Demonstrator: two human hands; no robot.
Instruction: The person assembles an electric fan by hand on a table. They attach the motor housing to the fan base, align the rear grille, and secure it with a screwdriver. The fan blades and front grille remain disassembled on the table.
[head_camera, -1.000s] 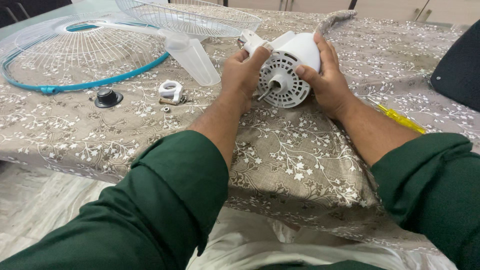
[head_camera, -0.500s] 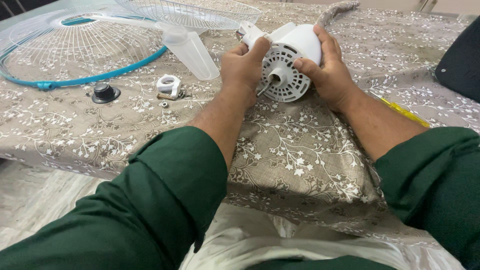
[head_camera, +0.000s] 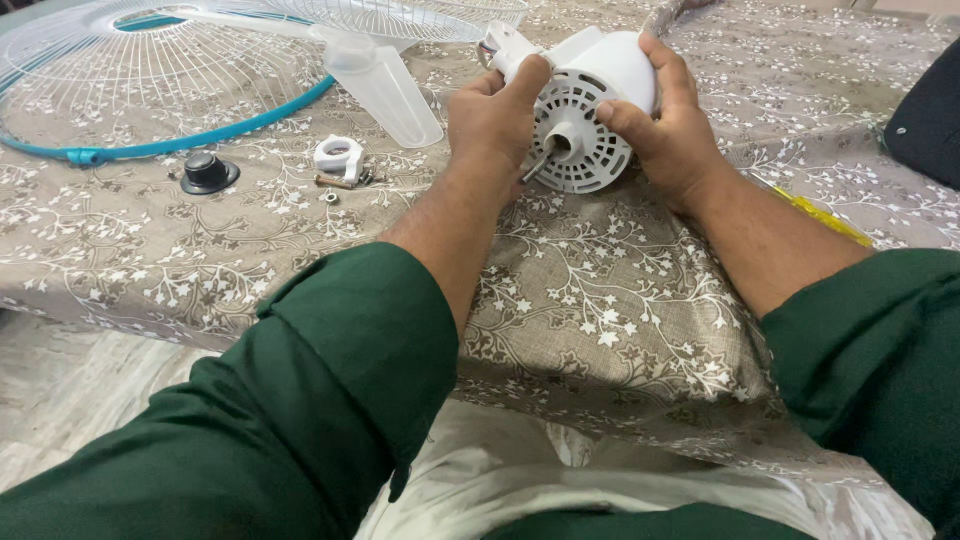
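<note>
left hand (head_camera: 492, 118): clasped on the left side of the white fan motor housing (head_camera: 598, 105), thumb up along its rim.
right hand (head_camera: 668, 130): grasping the housing's right side, fingers over the smooth top, thumb on the vented face.
motor housing: tilted on the table, vented face toward the camera, metal shaft (head_camera: 536, 165) jutting out low between the two hands.
sleeves: dark green, pushed up both forearms.
near the hands: clear fan blade (head_camera: 380, 85) just left of the left hand; small white plastic nut (head_camera: 338, 157) with a bolt and loose nuts beside it; black round knob (head_camera: 208, 173) further left.
far left: white wire fan guard with blue rim (head_camera: 150, 148) lying flat, a second wire guard (head_camera: 420, 14) partly over it.
right: yellow screwdriver (head_camera: 825, 215) beside the right forearm; dark object at the right edge, cannot tell what.
surface: table under grey-brown cloth with white floral print (head_camera: 600, 300), creased.
edges: cloth hangs over the near table edge; pale marbled floor (head_camera: 70, 390) below left.
open room: bare cloth between the forearms and in front of the housing.
</note>
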